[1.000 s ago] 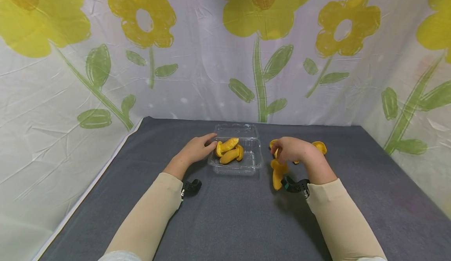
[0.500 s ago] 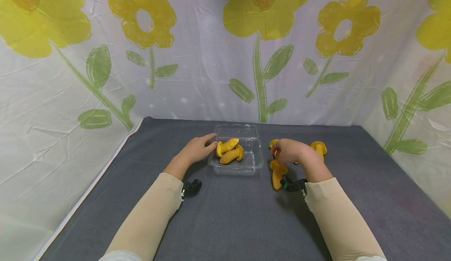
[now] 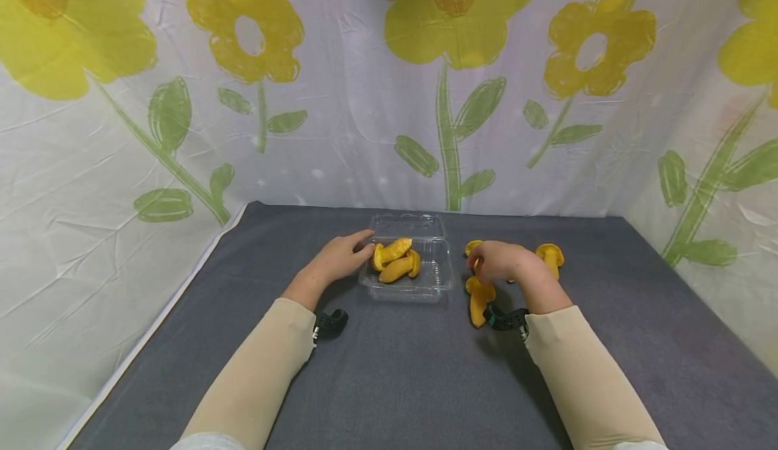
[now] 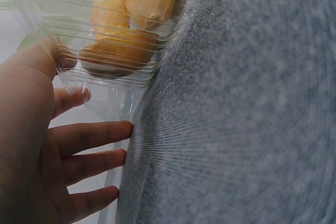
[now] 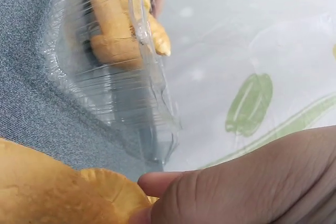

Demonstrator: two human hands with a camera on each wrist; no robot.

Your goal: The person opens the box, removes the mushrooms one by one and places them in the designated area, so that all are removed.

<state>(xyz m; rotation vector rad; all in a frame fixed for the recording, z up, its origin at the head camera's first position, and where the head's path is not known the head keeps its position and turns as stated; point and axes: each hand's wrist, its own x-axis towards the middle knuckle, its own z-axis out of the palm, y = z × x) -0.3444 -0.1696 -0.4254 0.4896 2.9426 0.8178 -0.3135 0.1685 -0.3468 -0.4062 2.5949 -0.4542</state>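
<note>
A clear plastic clamshell container (image 3: 439, 281) stands on the table with its lid folded back. Several yellow mushrooms (image 3: 396, 269) lie in its left part. At the container's left back corner my left hand (image 3: 336, 259) holds the rim between thumb and index finger. The left wrist view shows the other fingers stretched toward the cloth. My right hand (image 3: 503, 261) reaches down with curled fingers and pinches a yellow mushroom (image 3: 471, 246), mostly hidden by the hand. Just in front of that hand lies another mushroom (image 3: 479, 301), seen large in the right wrist view.
Right of the right hand is a further mushroom (image 3: 551, 257), and bits of another show behind the hand. A dark grey cloth (image 3: 413, 376) covers the table. White fabric (image 3: 340, 132) with printed flowers hangs at the back and sides.
My right hand has shifted slightly, showing more of the mushroom to its right. The mushroom in front of it has moved very slightly. My left hand and the container stay still.
</note>
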